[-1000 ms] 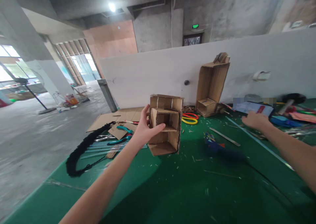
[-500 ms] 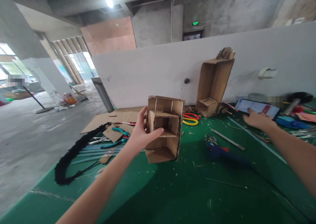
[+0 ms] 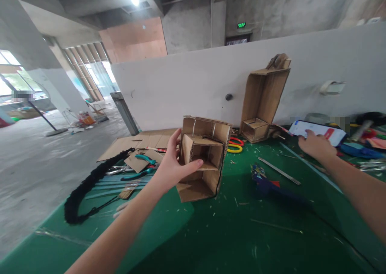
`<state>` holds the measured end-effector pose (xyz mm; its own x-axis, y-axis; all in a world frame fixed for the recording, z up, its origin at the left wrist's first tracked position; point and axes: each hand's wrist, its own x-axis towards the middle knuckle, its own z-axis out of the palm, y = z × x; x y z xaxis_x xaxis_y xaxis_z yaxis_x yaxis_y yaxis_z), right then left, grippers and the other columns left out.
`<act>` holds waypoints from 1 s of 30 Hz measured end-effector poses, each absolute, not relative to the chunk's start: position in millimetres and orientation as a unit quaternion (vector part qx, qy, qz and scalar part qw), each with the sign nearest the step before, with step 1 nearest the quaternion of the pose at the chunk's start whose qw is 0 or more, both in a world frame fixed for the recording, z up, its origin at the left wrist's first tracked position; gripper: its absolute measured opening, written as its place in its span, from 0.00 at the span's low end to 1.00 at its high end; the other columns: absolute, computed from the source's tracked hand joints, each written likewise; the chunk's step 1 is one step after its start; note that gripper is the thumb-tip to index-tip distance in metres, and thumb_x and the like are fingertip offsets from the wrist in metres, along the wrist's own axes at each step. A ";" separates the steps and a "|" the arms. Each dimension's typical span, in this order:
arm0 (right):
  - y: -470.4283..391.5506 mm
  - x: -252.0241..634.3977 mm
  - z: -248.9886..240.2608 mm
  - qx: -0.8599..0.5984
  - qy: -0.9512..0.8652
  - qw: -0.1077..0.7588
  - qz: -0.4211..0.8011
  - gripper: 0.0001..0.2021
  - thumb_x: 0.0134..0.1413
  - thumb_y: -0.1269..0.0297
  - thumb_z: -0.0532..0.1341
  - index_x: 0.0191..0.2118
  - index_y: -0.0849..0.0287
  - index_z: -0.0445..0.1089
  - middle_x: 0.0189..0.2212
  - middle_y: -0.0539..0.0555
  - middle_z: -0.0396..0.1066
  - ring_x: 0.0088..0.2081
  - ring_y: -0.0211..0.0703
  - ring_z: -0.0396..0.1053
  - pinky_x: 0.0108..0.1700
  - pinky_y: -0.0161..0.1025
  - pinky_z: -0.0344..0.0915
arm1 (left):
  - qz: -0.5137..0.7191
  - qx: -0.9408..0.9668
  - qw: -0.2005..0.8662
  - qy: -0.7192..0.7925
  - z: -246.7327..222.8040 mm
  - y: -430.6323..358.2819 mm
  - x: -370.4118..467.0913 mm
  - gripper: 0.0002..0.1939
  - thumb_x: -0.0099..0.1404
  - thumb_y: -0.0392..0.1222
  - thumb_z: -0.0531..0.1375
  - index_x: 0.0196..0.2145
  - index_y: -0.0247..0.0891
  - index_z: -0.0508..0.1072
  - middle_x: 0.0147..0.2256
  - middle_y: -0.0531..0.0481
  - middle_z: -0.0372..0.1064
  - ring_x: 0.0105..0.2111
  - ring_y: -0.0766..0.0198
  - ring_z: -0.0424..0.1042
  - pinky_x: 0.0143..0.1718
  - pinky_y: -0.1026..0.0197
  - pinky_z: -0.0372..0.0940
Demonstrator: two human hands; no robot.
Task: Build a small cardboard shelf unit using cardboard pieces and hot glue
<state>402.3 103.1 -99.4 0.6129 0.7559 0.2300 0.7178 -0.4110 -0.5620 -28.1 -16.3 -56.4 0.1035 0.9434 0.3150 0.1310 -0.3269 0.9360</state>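
Observation:
My left hand (image 3: 176, 163) grips a small cardboard box (image 3: 208, 189) by its left side, thumb across the front. The box has open compartments and a dark line down its right edge, and tilts slightly with its open side facing me. My right hand (image 3: 316, 145) reaches to a phone (image 3: 327, 132) with a lit screen, a finger on or just over it. Nothing is held in that hand. A taller open cardboard box (image 3: 267, 95) stands upright against the low white wall, with a round cardboard piece on top.
Pliers with teal handles (image 3: 144, 159), a black fuzzy strip (image 3: 81, 193) and cardboard pieces (image 3: 144, 137) lie left. Red-and-yellow handles (image 3: 235, 147) sit behind the held box. A metal strip (image 3: 279, 170) and a dark blue corded tool, probably a glue gun (image 3: 274, 187), lie right on the green table (image 3: 229, 233).
The held box tilts a little more and sits slightly further right in view. My right hand has shifted slightly over the phone, its finger higher on the screen. The camera view has moved a little.

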 end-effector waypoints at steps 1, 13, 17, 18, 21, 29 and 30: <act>103.1 398.5 -97.0 -0.835 -0.424 0.351 0.020 0.27 0.56 0.62 0.52 0.60 0.67 0.64 0.50 0.80 0.63 0.51 0.67 0.62 0.41 0.54 0.51 | 0.517 0.631 0.395 0.423 -56.4 -16.6 -27.1 0.52 0.50 0.47 0.70 0.65 0.48 0.44 0.59 0.42 0.54 0.54 0.51 0.64 0.55 0.49 0.62; 57.0 281.9 -36.2 -0.564 -0.442 0.697 0.045 0.12 0.53 0.67 0.52 0.44 0.58 0.62 0.30 0.51 0.63 0.29 0.39 0.64 0.31 0.37 0.61 | 0.537 0.612 0.426 0.394 -57.3 -22.6 -22.5 0.48 0.52 0.47 0.69 0.64 0.50 0.47 0.60 0.43 0.53 0.52 0.54 0.66 0.47 0.57 0.67; 8.2 229.3 -8.1 -0.463 -0.647 0.592 0.127 0.15 0.54 0.52 0.58 0.42 0.55 0.61 0.32 0.51 0.65 0.30 0.40 0.66 0.32 0.39 0.62 | 0.557 0.595 0.439 0.378 -57.1 -21.7 -23.6 0.46 0.54 0.46 0.68 0.64 0.51 0.48 0.61 0.44 0.53 0.54 0.54 0.65 0.48 0.58 0.67; -1.6 221.3 -3.2 -0.468 -0.694 0.534 0.114 0.16 0.54 0.50 0.58 0.42 0.55 0.61 0.32 0.52 0.65 0.31 0.41 0.66 0.33 0.40 0.63 | 0.566 0.590 0.438 0.374 -56.6 -21.4 -23.7 0.46 0.54 0.46 0.68 0.63 0.51 0.48 0.61 0.45 0.54 0.54 0.54 0.65 0.48 0.58 0.67; -22.2 207.9 4.4 -0.506 -0.765 0.397 0.040 0.25 0.50 0.41 0.59 0.44 0.56 0.62 0.33 0.55 0.68 0.30 0.44 0.67 0.31 0.42 0.62 | 0.605 0.556 0.425 0.379 -54.0 -20.7 -22.8 0.45 0.54 0.46 0.68 0.63 0.50 0.49 0.60 0.44 0.56 0.54 0.54 0.66 0.50 0.57 0.66; -39.5 181.4 -7.3 -0.569 -0.797 0.198 -0.041 0.23 0.54 0.47 0.56 0.46 0.62 0.67 0.27 0.60 0.70 0.24 0.48 0.66 0.22 0.39 0.51 | 0.664 0.492 0.409 0.388 -48.8 -23.6 -15.2 0.42 0.56 0.46 0.66 0.63 0.51 0.49 0.61 0.44 0.56 0.56 0.54 0.64 0.53 0.55 0.64; -39.6 178.7 -8.8 -0.559 -0.806 0.190 -0.042 0.16 0.57 0.53 0.55 0.41 0.61 0.68 0.27 0.60 0.70 0.25 0.47 0.67 0.23 0.39 0.50 | 0.665 0.491 0.410 0.385 -48.8 -24.1 -14.4 0.42 0.56 0.46 0.66 0.63 0.51 0.49 0.61 0.45 0.56 0.55 0.55 0.65 0.53 0.55 0.65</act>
